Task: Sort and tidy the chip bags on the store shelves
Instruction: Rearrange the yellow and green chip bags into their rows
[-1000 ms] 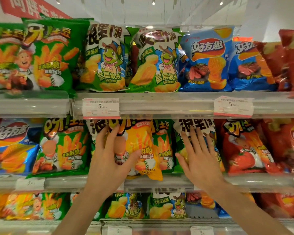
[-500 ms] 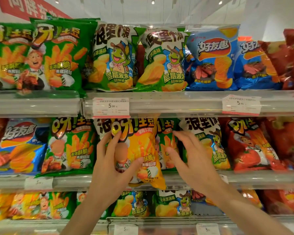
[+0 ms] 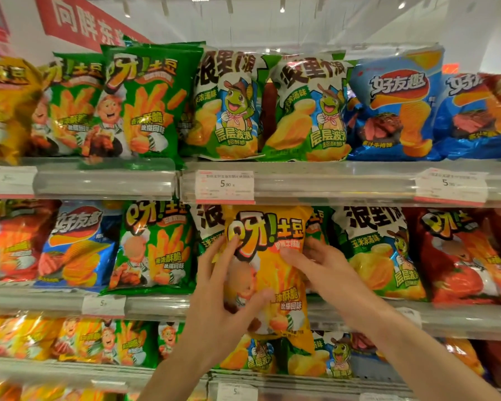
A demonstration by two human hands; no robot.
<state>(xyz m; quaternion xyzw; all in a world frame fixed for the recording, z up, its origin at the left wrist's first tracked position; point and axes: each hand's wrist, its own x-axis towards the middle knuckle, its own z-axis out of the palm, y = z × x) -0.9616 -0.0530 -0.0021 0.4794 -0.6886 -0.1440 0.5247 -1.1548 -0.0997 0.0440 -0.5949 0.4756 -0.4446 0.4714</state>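
A yellow chip bag (image 3: 275,256) stands in front of the middle shelf (image 3: 156,303), overlapping the bags behind it. My left hand (image 3: 223,311) grips its left side, fingers up its front and thumb across its lower face. My right hand (image 3: 321,273) holds its right edge, fingers curled behind and over the bag. A green bag (image 3: 154,247) sits to its left and a green-and-white frog bag (image 3: 385,256) to its right. A frog bag and a green bag are partly hidden behind the yellow one.
The top shelf (image 3: 330,180) carries green, frog and blue bags (image 3: 396,108). Red bags (image 3: 460,259) fill the middle shelf's right end, a blue bag (image 3: 75,244) its left. The lower shelf (image 3: 70,369) holds yellow, green and frog bags. Price tags (image 3: 224,186) line the rails.
My right hand moved left from the frog bag and took hold of the yellow bag's right edge. The yellow bag, still in my left hand, now stands more upright.
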